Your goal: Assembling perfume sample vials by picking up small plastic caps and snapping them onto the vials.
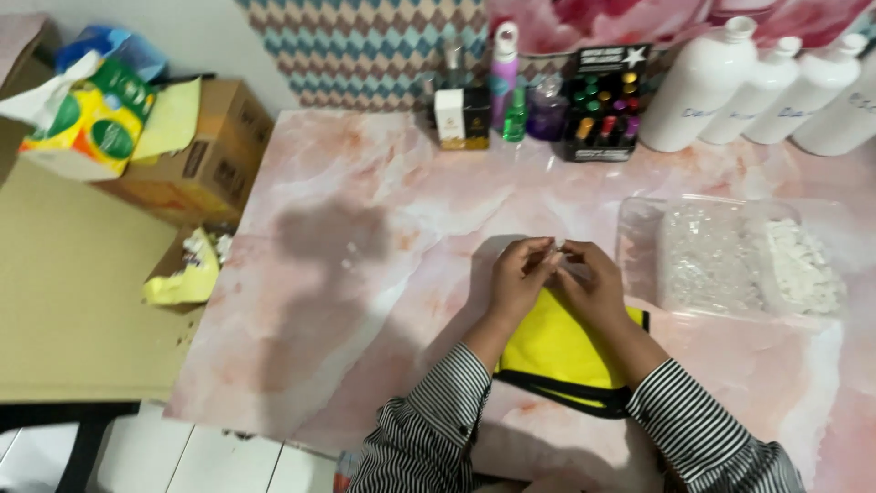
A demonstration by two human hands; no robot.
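The pink marbled table carries everything here, and the clear plastic tray on it serves as the landmark. Behind the tray stand four white plastic bottles; behind it and to its left are a black display box of small coloured bottles and a few perfume bottles. Inside the tray, small clear pieces fill the left part and white chunks the right. Just left of the tray and nearer the person lies a yellow cloth with black edging, flat under the wrists.

Just left of the tray's near corner, the left hand and right hand meet above the cloth, fingertips pinched together on a tiny clear piece; its exact shape is too small to tell. I judge it very light, hard and smooth, so likely slippery and easy to drop. A fingertip pinch on its sides, as shown, suits it best.
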